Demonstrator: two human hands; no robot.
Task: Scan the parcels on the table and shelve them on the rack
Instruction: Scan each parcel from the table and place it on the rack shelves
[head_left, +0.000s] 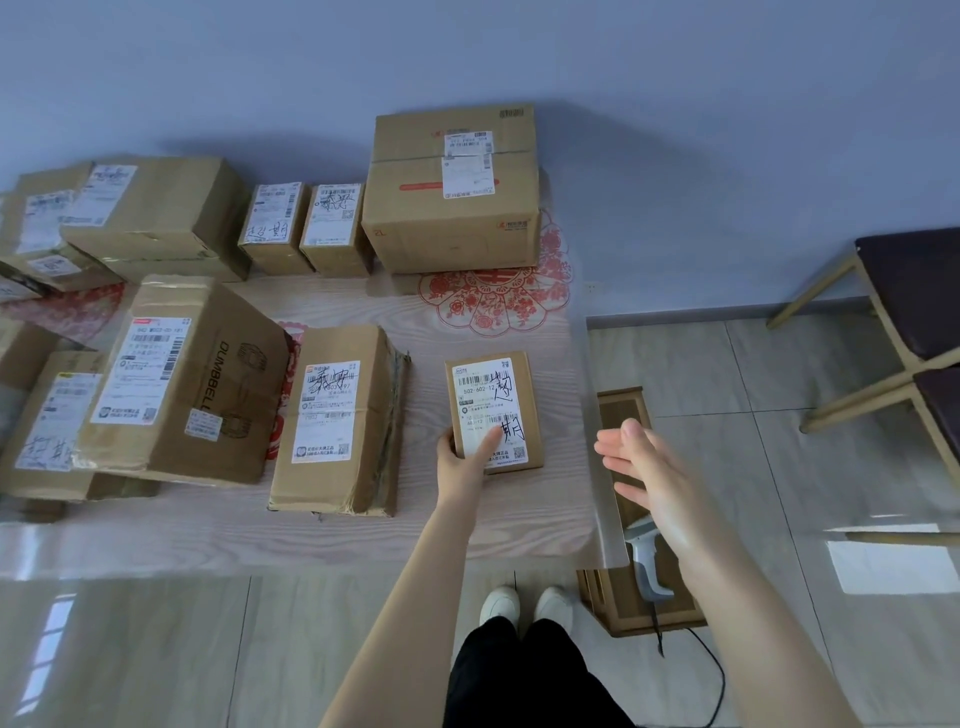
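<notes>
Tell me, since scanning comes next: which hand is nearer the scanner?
Right. The right hand hovers open just above the scanner; the left hand holds the small parcel, farther off.

The left arm (415, 597) reaches forward from below, bare to the wrist, and the left hand (462, 465) grips the near left corner of the small parcel (493, 410). Its thumb lies slanted across the parcel's top face, and its fingers (445, 441) wrap the parcel's left edge; they seem to curl under it, though that side is hidden. The right arm (727, 597) stretches out to the right of the parcel. The right hand (641, 467) hangs in the air, apart from the parcel, palm turned towards it, fingers straight and close together, holding nothing.
</notes>
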